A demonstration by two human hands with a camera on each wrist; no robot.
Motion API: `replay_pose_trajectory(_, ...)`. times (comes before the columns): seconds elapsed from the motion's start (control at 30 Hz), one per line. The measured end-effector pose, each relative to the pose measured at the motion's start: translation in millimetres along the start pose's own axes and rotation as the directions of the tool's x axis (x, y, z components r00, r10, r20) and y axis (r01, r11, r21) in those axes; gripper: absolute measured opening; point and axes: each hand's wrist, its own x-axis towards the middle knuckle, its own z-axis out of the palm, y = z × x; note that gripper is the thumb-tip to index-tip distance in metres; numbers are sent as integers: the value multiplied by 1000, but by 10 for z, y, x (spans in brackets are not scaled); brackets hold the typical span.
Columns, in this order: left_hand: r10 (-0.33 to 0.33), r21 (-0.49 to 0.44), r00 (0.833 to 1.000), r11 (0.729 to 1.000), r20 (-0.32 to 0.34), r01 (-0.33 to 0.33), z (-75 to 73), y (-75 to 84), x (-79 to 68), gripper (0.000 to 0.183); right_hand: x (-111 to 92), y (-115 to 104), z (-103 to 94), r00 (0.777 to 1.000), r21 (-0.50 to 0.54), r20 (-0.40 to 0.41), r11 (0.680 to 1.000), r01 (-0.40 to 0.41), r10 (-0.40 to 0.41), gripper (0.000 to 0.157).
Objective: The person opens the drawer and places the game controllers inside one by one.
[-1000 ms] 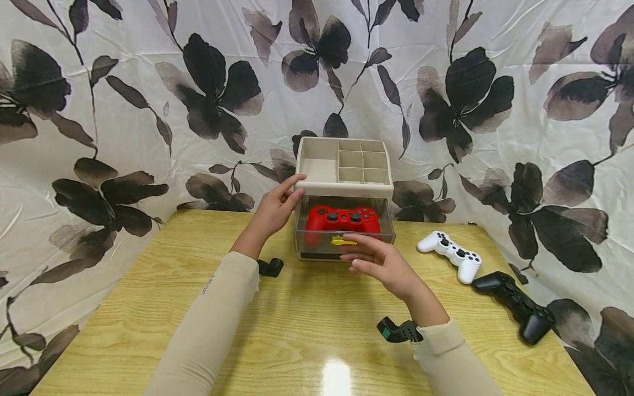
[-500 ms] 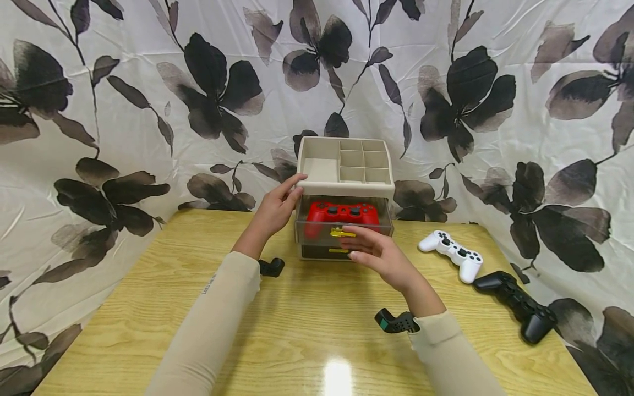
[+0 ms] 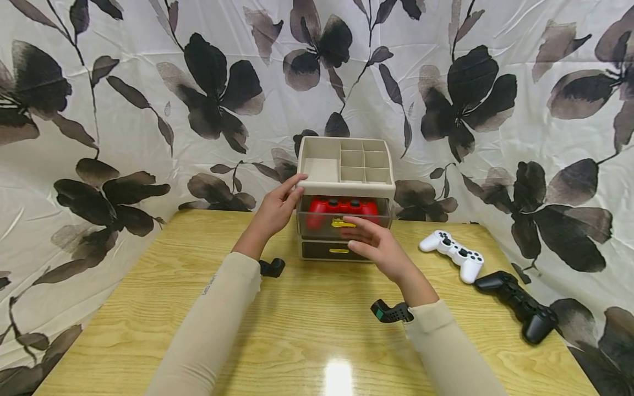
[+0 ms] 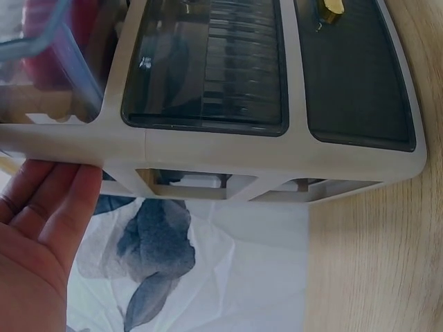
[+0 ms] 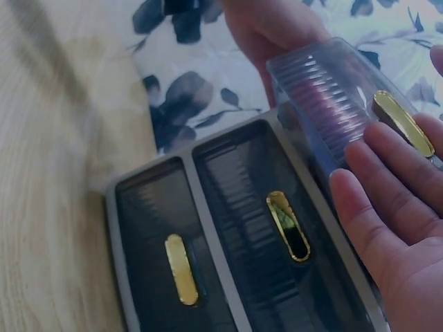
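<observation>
A beige drawer organizer (image 3: 346, 190) with a compartmented top stands at the back of the table. Its clear top drawer (image 3: 313, 231) is partly pulled out, with a red game controller (image 3: 324, 207) inside. My left hand (image 3: 274, 209) rests against the organizer's left side, fingers straight along the wall in the left wrist view. At the drawer front, my right hand (image 3: 383, 247) has its extended fingers against the panel beside the gold handle (image 5: 401, 123). Both lower drawers, including the middle drawer (image 5: 242, 200), are closed in the right wrist view.
To the right lie a white game controller (image 3: 452, 254) and a black game controller (image 3: 517, 305), close together near the edge of the wooden table (image 3: 297, 330). A floral cloth (image 3: 277, 99) hangs right behind the organizer.
My right hand has pushed the top drawer inward, carrying the red controller further under the organizer's top. The lower drawer's gold handle has come into view. My left hand stays in place.
</observation>
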Motion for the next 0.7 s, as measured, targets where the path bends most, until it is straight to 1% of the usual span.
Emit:
replay_pose_trajectory(0.3, 9, -9, 1000, 1000, -4, -9, 7, -4, -6, 39, 118, 55, -17, 999, -10, -37, 1000, 4, -5, 51)
replay_pose_trajectory(0.43, 20, -15, 1000, 1000, -2, -20, 12, 3, -8, 39, 155, 76, -31, 999, -2, -50, 1000, -10, 10, 51)
replay_pose_trajectory(0.6, 26, 3, 1000, 1000, -3, -26, 9, 15, -14, 40, 193, 85, -30, 998, 9, -64, 1000, -19, 20, 51)
replay_pose_trajectory(0.7, 16, 7, 1000, 1000, -3, -16, 4, 21, -20, 40, 227, 95, -30, 997, 5, -72, 1000, -20, 20, 51)
